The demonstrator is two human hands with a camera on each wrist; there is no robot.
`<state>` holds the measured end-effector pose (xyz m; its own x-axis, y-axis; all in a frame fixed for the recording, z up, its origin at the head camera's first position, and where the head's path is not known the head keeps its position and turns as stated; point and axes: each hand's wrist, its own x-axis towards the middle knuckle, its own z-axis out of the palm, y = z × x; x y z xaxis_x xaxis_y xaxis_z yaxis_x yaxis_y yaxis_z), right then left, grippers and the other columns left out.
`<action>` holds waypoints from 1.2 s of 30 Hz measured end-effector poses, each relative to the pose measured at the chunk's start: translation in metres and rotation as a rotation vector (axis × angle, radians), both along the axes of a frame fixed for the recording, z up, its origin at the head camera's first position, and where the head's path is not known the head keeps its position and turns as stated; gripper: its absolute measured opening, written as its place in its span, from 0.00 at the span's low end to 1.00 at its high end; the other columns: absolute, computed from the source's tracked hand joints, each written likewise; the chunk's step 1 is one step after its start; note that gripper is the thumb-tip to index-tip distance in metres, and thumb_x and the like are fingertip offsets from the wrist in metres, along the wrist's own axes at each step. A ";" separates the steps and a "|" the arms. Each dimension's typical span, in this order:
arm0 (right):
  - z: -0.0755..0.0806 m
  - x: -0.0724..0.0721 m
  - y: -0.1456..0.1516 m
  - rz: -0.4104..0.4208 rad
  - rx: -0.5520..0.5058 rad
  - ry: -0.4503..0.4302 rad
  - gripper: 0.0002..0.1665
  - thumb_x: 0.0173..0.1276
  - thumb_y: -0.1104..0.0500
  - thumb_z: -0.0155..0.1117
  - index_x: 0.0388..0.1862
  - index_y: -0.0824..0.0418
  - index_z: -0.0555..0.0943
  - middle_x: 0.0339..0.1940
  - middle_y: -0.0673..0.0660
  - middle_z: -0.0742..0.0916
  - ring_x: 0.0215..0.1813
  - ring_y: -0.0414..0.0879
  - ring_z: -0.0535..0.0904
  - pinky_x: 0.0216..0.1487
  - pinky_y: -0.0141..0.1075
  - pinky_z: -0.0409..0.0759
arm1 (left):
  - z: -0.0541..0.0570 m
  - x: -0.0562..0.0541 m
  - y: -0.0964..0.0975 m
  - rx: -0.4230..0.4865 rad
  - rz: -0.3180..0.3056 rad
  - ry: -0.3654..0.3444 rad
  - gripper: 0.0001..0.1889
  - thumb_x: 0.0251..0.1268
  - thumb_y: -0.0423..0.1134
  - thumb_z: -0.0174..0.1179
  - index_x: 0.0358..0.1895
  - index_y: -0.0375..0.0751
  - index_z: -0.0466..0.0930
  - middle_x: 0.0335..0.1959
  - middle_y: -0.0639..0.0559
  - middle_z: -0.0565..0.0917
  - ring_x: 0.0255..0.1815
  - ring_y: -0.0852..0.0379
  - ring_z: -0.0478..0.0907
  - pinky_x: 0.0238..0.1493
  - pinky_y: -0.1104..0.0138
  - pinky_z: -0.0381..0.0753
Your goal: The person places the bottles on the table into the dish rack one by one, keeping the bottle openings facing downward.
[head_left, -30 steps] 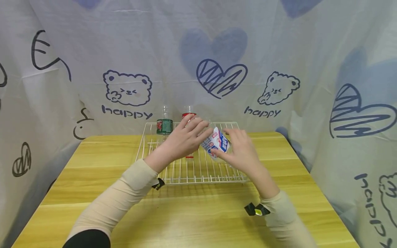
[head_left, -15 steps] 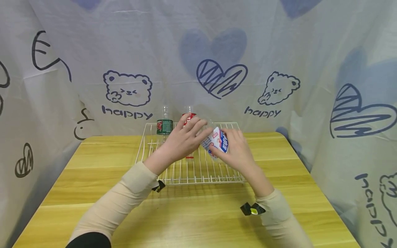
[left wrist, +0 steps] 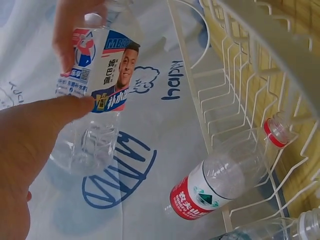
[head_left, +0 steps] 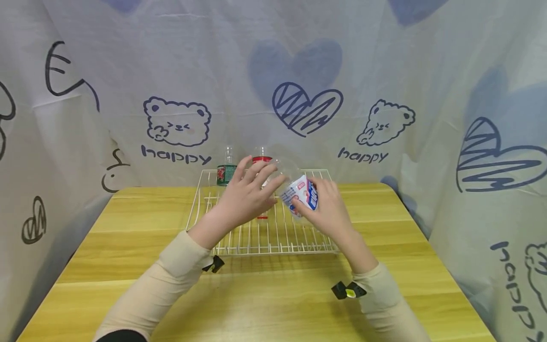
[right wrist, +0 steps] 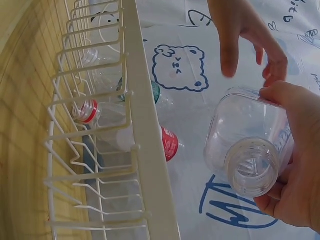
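Note:
My right hand [head_left: 331, 206] grips a clear plastic bottle [head_left: 305, 190] with a blue, white and pink label. The bottle is tilted over the rack, base up to the left. Its uncapped mouth faces the camera in the right wrist view, where the clear bottle [right wrist: 250, 120] shows large. My left hand [head_left: 239, 197] hovers just left of it with fingers spread, apart from the bottle in the right wrist view. Behind it, a red-labelled bottle [left wrist: 202, 192] and a green-labelled bottle [head_left: 226, 175] stand neck down in a white wire rack [head_left: 273, 249]; the left hand partly hides both.
The rack sits toward the back of a yellow wood-grain table [head_left: 265, 294]. A pale curtain [head_left: 239, 61] with hearts and bears hangs close behind and at both sides. Dark wrist cameras [head_left: 349, 290] are strapped to both sleeves.
My left hand has drawn back left and slightly down from the clear bottle, its fingers spreading. The right hand has shifted slightly left and still holds the bottle.

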<state>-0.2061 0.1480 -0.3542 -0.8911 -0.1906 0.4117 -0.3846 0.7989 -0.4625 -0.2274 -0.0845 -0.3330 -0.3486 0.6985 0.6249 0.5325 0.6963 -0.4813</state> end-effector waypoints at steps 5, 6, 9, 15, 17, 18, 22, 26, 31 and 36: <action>-0.002 -0.001 0.005 -0.011 -0.034 0.020 0.42 0.62 0.38 0.65 0.66 0.62 0.68 0.51 0.59 0.79 0.48 0.50 0.69 0.39 0.38 0.77 | 0.000 0.010 -0.010 0.044 0.013 -0.134 0.36 0.55 0.63 0.65 0.66 0.53 0.68 0.65 0.47 0.72 0.68 0.46 0.62 0.74 0.43 0.55; -0.002 -0.002 0.006 -0.015 -0.044 0.025 0.42 0.62 0.38 0.65 0.66 0.62 0.69 0.50 0.59 0.79 0.48 0.50 0.69 0.38 0.38 0.77 | 0.000 0.012 -0.012 0.052 0.021 -0.166 0.37 0.56 0.64 0.64 0.67 0.54 0.67 0.65 0.47 0.71 0.68 0.46 0.61 0.75 0.43 0.54; 0.000 -0.002 0.008 -0.022 -0.066 0.031 0.41 0.62 0.39 0.66 0.65 0.63 0.69 0.50 0.60 0.79 0.48 0.50 0.69 0.38 0.38 0.77 | 0.000 0.019 -0.019 0.081 0.047 -0.244 0.38 0.56 0.66 0.62 0.68 0.54 0.67 0.67 0.46 0.69 0.70 0.45 0.60 0.76 0.42 0.50; 0.002 -0.006 0.013 -0.039 -0.116 0.004 0.41 0.63 0.41 0.65 0.66 0.65 0.68 0.51 0.63 0.77 0.47 0.51 0.69 0.36 0.36 0.76 | -0.006 0.032 -0.038 0.190 0.126 -0.386 0.41 0.55 0.68 0.61 0.70 0.53 0.66 0.71 0.46 0.65 0.73 0.44 0.56 0.77 0.40 0.45; 0.002 -0.008 0.015 -0.051 -0.136 -0.001 0.41 0.64 0.41 0.65 0.67 0.65 0.67 0.50 0.63 0.77 0.46 0.51 0.69 0.35 0.35 0.76 | -0.010 0.038 -0.046 0.246 0.163 -0.453 0.41 0.55 0.68 0.60 0.70 0.53 0.65 0.73 0.46 0.63 0.75 0.44 0.53 0.77 0.40 0.42; 0.002 -0.010 0.016 -0.058 -0.146 -0.003 0.41 0.64 0.42 0.65 0.67 0.65 0.67 0.50 0.63 0.77 0.45 0.51 0.69 0.35 0.35 0.76 | -0.012 0.040 -0.051 0.274 0.187 -0.487 0.41 0.56 0.68 0.60 0.71 0.53 0.64 0.74 0.46 0.62 0.75 0.43 0.52 0.77 0.39 0.41; 0.001 -0.015 0.018 -0.079 -0.184 -0.001 0.41 0.63 0.42 0.65 0.66 0.66 0.67 0.48 0.63 0.77 0.45 0.51 0.68 0.36 0.35 0.75 | -0.022 0.051 -0.071 0.391 0.294 -0.603 0.42 0.59 0.67 0.58 0.74 0.54 0.60 0.76 0.44 0.58 0.77 0.41 0.48 0.76 0.38 0.37; 0.000 -0.021 0.019 -0.097 -0.212 0.014 0.42 0.63 0.41 0.65 0.65 0.67 0.67 0.47 0.63 0.77 0.46 0.52 0.68 0.39 0.38 0.73 | -0.033 0.060 -0.088 0.494 0.386 -0.716 0.44 0.60 0.70 0.55 0.75 0.53 0.56 0.78 0.43 0.55 0.79 0.38 0.44 0.75 0.35 0.34; -0.001 -0.028 0.015 -0.106 -0.235 0.003 0.42 0.64 0.40 0.63 0.67 0.67 0.65 0.51 0.64 0.77 0.49 0.53 0.67 0.43 0.41 0.74 | -0.047 0.070 -0.101 0.570 0.445 -0.834 0.46 0.62 0.72 0.50 0.78 0.53 0.50 0.80 0.41 0.49 0.80 0.36 0.37 0.73 0.32 0.28; -0.001 -0.035 0.010 -0.112 -0.274 -0.031 0.42 0.67 0.42 0.60 0.68 0.68 0.62 0.56 0.66 0.75 0.52 0.55 0.67 0.48 0.46 0.77 | -0.061 0.076 -0.108 0.580 0.489 -0.892 0.49 0.61 0.73 0.49 0.79 0.51 0.48 0.80 0.40 0.45 0.81 0.37 0.32 0.70 0.29 0.27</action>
<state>-0.2411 0.1584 -0.3554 -0.9133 0.0245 0.4066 -0.2832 0.6792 -0.6771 -0.1517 -0.1923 -0.3939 -0.9771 0.0596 0.2042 0.1361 0.9130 0.3845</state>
